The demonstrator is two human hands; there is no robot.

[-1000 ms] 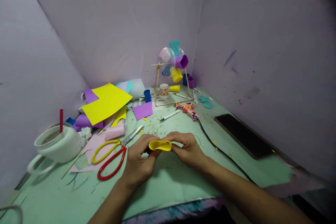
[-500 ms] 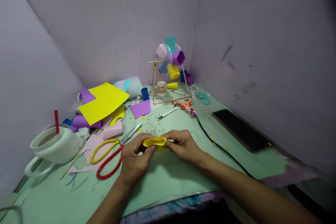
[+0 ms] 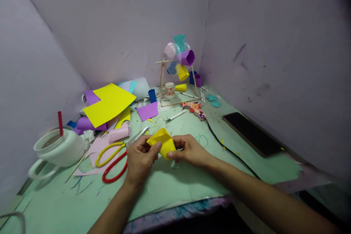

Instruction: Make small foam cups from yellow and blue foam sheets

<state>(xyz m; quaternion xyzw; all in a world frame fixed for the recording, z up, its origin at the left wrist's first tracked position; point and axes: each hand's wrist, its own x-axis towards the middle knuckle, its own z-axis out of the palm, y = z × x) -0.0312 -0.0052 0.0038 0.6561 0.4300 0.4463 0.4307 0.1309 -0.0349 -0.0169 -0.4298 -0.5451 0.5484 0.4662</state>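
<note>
Passable green tabletop (image 3: 181, 186) lay lower centre, scissors (image 3: 129, 143) obstructed left of the left hand (image 3: 141, 161), black power cord (image 3: 230, 151) crossed right, stick frame (image 3: 162, 80) blocked upper centre

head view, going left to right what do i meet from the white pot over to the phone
White pot, scissors, left hand, yellow piece, right hand, phone.

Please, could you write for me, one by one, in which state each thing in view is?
Yellow piece: tilted, held in left hand and right hand
Scissors: lying, handles apart
Pot: uncovered, red stick standing in it
Yellow sheet: flat, notched
Blue cup: upright
Marker: lying, cap unclear
Glue gun: lying, power unclear
Phone: lying flat, screen dark
Frame: standing
</note>
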